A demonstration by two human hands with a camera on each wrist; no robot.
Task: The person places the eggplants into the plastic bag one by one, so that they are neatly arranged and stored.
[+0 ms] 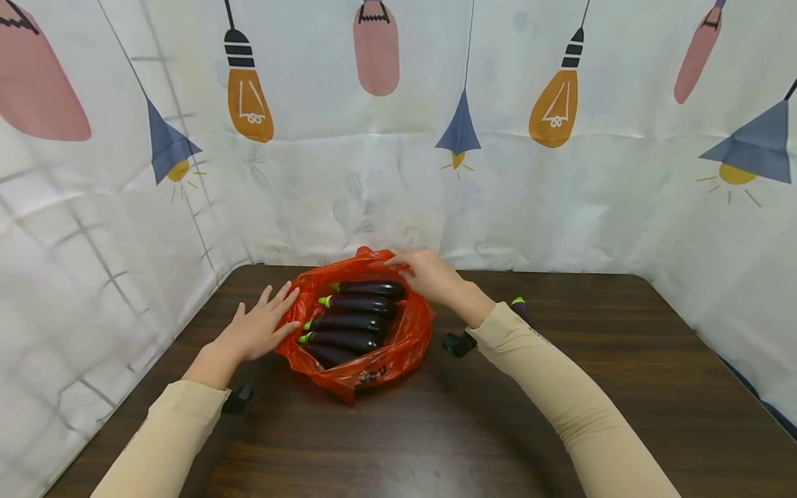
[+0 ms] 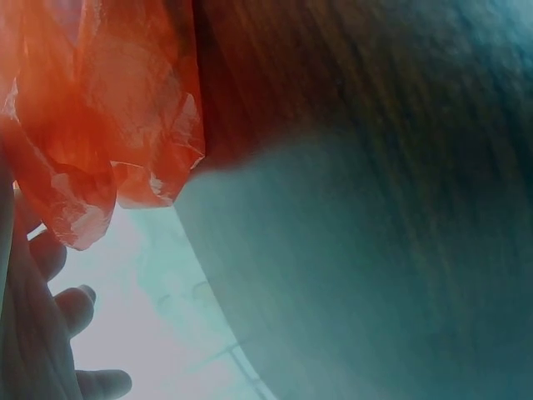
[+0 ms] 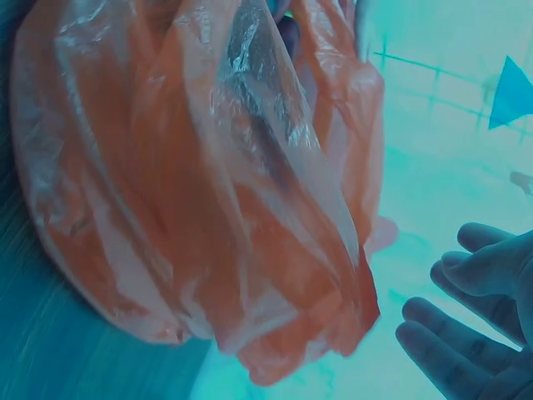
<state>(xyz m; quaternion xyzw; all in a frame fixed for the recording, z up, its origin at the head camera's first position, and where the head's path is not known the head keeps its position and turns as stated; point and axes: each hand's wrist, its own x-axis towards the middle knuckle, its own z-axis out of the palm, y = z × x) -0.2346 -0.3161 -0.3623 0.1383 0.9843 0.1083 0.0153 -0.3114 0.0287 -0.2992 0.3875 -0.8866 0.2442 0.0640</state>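
Note:
Several dark purple eggplants [image 1: 358, 323] with green stem ends lie side by side in an open red plastic bag [image 1: 407, 346] on the table. At the bag's left side is my left hand [image 1: 255, 332], fingers spread, its fingertips at the crumpled plastic. My right hand [image 1: 429, 277] hovers by the bag's far right rim, its fingers loosely bent. In the right wrist view that hand [image 3: 475, 317] stands apart from the bag [image 3: 208, 208] and holds nothing. The left wrist view shows only part of the left hand [image 2: 42, 308] beside the hanging plastic.
Another eggplant [image 1: 520, 308] lies on the table to the right, partly hidden by my right sleeve. The dark wooden table [image 1: 398, 449] ends at a white curtain [image 1: 398, 194] printed with lamps and bulbs. A small black device [image 1: 459, 344] sits at my right wrist.

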